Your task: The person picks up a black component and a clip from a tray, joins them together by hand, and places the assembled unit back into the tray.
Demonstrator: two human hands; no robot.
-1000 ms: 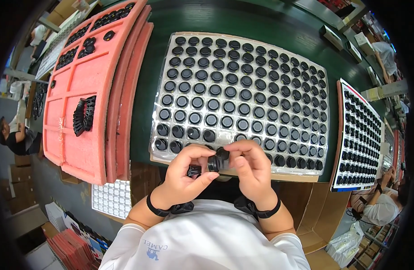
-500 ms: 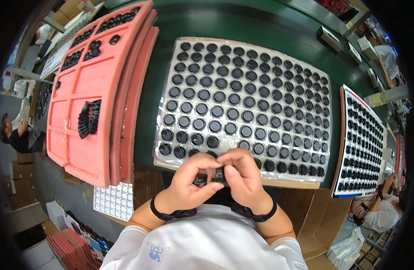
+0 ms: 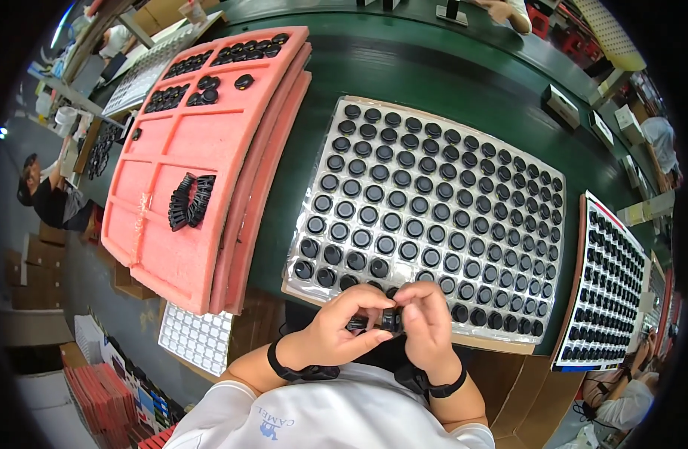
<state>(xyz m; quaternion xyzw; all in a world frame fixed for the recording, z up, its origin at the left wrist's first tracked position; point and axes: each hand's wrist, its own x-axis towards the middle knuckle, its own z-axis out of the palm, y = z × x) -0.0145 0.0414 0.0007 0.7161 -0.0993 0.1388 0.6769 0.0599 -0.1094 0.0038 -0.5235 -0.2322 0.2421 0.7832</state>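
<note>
Both my hands meet in front of my chest, over the near edge of a clear plastic tray [image 3: 303, 293]. A small black round piece [image 3: 391, 320] sits between them. My left hand [image 3: 342, 327] pinches it between thumb and fingers, and a second black part [image 3: 357, 322] shows within its curled fingers. My right hand [image 3: 428, 329] is bent in from the other side, thumb and fingertips closed against the piece. Rows of similar black round pieces [image 3: 396, 199] fill the tray. One pocket [image 3: 405, 272] just beyond my hands holds no piece. The held piece's details are partly covered by my fingers.
Stacked pink foam trays [image 3: 164, 258] stand at the left, bearing black round parts and a bundle of curved black strips [image 3: 191, 201]. Another filled tray [image 3: 602, 288] lies at right on the green table [image 3: 434, 67]. Cardboard boxes [image 3: 520, 396] are below. Other people work around.
The whole view has shifted, so tray, foam and hands appear lower and further right. My hands stay together on the black piece; my right fingers have moved slightly.
</note>
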